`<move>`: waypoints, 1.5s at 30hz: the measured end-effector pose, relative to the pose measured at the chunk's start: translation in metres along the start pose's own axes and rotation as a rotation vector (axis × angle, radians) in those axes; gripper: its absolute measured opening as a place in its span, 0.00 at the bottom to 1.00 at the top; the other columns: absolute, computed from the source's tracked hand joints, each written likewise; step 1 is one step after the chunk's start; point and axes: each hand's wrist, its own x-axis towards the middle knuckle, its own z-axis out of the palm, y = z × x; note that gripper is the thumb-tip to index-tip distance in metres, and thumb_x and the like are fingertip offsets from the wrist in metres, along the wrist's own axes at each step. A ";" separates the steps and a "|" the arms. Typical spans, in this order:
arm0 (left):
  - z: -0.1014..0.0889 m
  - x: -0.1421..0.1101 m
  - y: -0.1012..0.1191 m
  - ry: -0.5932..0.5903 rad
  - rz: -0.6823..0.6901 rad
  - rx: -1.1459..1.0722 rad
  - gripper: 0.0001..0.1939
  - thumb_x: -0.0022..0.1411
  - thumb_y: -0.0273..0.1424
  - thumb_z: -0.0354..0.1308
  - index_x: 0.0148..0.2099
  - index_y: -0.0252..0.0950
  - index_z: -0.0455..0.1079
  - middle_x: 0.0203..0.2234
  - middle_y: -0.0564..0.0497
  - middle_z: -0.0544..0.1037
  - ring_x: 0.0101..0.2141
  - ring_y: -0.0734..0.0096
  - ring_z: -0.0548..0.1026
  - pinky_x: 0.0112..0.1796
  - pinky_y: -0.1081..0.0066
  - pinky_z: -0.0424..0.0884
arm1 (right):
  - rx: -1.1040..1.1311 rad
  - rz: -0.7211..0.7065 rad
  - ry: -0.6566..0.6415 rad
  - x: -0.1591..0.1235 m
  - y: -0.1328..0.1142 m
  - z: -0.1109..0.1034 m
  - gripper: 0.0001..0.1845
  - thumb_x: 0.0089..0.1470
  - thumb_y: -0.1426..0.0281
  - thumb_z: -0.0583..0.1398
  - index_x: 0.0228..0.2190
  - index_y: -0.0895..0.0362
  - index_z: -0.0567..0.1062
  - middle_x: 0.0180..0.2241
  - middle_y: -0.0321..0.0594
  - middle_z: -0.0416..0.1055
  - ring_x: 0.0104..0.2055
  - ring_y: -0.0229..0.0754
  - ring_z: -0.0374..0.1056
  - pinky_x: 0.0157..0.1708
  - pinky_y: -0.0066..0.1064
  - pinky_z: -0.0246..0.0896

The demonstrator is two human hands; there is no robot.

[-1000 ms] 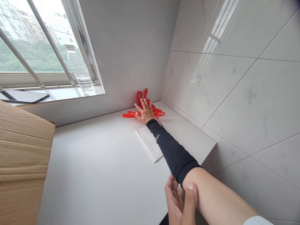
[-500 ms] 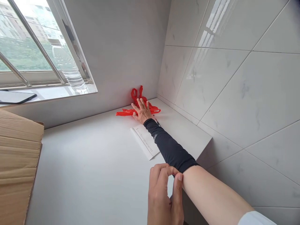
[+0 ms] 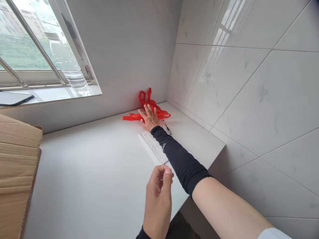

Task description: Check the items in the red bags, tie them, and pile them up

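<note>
My right hand (image 3: 149, 118) is stretched out with its fingers spread, palm down on a crumpled red plastic bag (image 3: 163, 114) at the far corner of the white tabletop. A black arm sleeve (image 3: 178, 159) covers that forearm from the wrist to below the elbow. My left hand (image 3: 159, 196) hovers near the table edge, left of the sleeve and apart from it. Its fingers are curled against the thumb, and nothing shows in them. Partly under my right forearm lies a white sheet or booklet (image 3: 152, 146) with printed marks. A dark pen (image 3: 167, 127) rests beside my right wrist.
A cardboard box (image 3: 18, 176) stands at the left of the white table (image 3: 94, 176). On the window sill are a clear water bottle (image 3: 67, 66) and a phone-like flat device (image 3: 15, 98). A tiled wall (image 3: 249, 99) borders the right side.
My left hand has let go of the sleeve's upper edge and moved left and away from it. My right hand stays on the red bag. The pen shows more fully now.
</note>
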 end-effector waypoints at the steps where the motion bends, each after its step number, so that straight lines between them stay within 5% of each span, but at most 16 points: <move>1: -0.002 0.008 -0.003 0.024 -0.033 -0.004 0.20 0.67 0.51 0.49 0.37 0.40 0.65 0.31 0.51 0.70 0.32 0.66 0.66 0.33 0.69 0.65 | 0.003 -0.003 -0.002 -0.001 -0.002 0.000 0.32 0.60 0.71 0.56 0.65 0.54 0.62 0.71 0.48 0.44 0.74 0.52 0.33 0.69 0.55 0.21; 4: -0.003 0.035 -0.008 0.045 -0.069 0.068 0.21 0.65 0.51 0.49 0.36 0.38 0.65 0.33 0.49 0.72 0.32 0.65 0.68 0.30 0.68 0.65 | 0.014 -0.009 -0.007 -0.002 -0.012 0.002 0.33 0.59 0.72 0.56 0.65 0.54 0.62 0.71 0.48 0.44 0.74 0.52 0.32 0.69 0.55 0.21; 8: -0.004 0.056 -0.013 0.032 0.004 0.142 0.19 0.64 0.47 0.50 0.28 0.39 0.59 0.22 0.54 0.67 0.24 0.69 0.65 0.27 0.69 0.62 | 0.028 -0.023 -0.026 -0.002 -0.023 0.005 0.34 0.58 0.74 0.57 0.65 0.53 0.62 0.71 0.48 0.45 0.74 0.51 0.34 0.69 0.55 0.21; 15: -0.033 0.075 -0.018 0.212 0.106 0.271 0.14 0.66 0.38 0.48 0.28 0.40 0.58 0.20 0.56 0.64 0.22 0.70 0.64 0.27 0.69 0.62 | 0.013 -0.002 -0.062 -0.005 -0.038 0.007 0.34 0.58 0.75 0.56 0.65 0.56 0.60 0.70 0.53 0.45 0.73 0.54 0.34 0.69 0.57 0.25; 19: -0.040 0.066 -0.014 0.160 0.165 0.303 0.13 0.65 0.39 0.51 0.29 0.40 0.63 0.24 0.55 0.70 0.26 0.69 0.67 0.30 0.69 0.63 | 0.002 -0.050 -0.092 -0.010 -0.046 0.008 0.31 0.57 0.75 0.57 0.63 0.54 0.65 0.69 0.49 0.49 0.73 0.50 0.37 0.70 0.52 0.26; 22: -0.047 0.054 -0.019 0.152 0.162 0.304 0.13 0.66 0.41 0.51 0.31 0.40 0.65 0.26 0.54 0.71 0.27 0.68 0.68 0.31 0.69 0.64 | -0.005 -0.043 -0.106 -0.016 -0.036 0.009 0.29 0.57 0.74 0.57 0.61 0.53 0.68 0.67 0.47 0.56 0.71 0.49 0.43 0.70 0.50 0.31; 27: -0.067 0.049 -0.047 0.254 0.095 0.255 0.13 0.65 0.42 0.51 0.33 0.39 0.66 0.25 0.53 0.72 0.26 0.68 0.69 0.29 0.68 0.65 | -0.051 0.108 -0.083 -0.016 -0.003 0.010 0.34 0.58 0.76 0.57 0.65 0.61 0.59 0.57 0.58 0.67 0.62 0.58 0.59 0.65 0.63 0.38; 31: -0.079 0.050 -0.061 0.328 0.082 0.229 0.11 0.63 0.39 0.51 0.37 0.39 0.69 0.24 0.53 0.73 0.23 0.70 0.69 0.25 0.70 0.64 | -0.051 0.077 -0.090 -0.002 0.003 -0.002 0.24 0.57 0.79 0.55 0.55 0.63 0.73 0.43 0.53 0.74 0.51 0.54 0.67 0.65 0.57 0.42; 35: -0.101 0.051 -0.057 0.463 0.128 0.279 0.12 0.63 0.36 0.51 0.43 0.38 0.72 0.33 0.48 0.76 0.28 0.68 0.73 0.28 0.68 0.70 | 0.038 -0.070 -0.066 0.000 -0.019 -0.022 0.19 0.59 0.77 0.53 0.47 0.58 0.79 0.41 0.52 0.72 0.49 0.54 0.66 0.59 0.47 0.55; 39: -0.131 0.051 -0.047 0.630 0.231 0.420 0.20 0.64 0.31 0.50 0.57 0.37 0.68 0.49 0.40 0.73 0.46 0.58 0.74 0.41 0.60 0.74 | 0.188 -0.297 -0.102 -0.033 -0.063 -0.041 0.18 0.61 0.74 0.55 0.47 0.52 0.80 0.39 0.48 0.72 0.45 0.52 0.66 0.50 0.42 0.63; 42: -0.147 0.048 -0.047 0.693 0.341 0.552 0.28 0.62 0.27 0.53 0.65 0.36 0.61 0.61 0.38 0.65 0.62 0.51 0.61 0.59 0.51 0.62 | 0.300 -0.452 -0.159 -0.071 -0.099 -0.057 0.17 0.61 0.73 0.55 0.47 0.48 0.79 0.40 0.46 0.74 0.43 0.49 0.68 0.46 0.39 0.67; 45: -0.159 0.042 -0.054 0.652 0.402 0.640 0.20 0.62 0.29 0.57 0.56 0.39 0.70 0.56 0.43 0.72 0.60 0.52 0.63 0.61 0.51 0.58 | 0.416 -0.568 -0.225 -0.100 -0.118 -0.073 0.22 0.61 0.71 0.56 0.56 0.46 0.72 0.48 0.44 0.74 0.50 0.47 0.69 0.55 0.39 0.64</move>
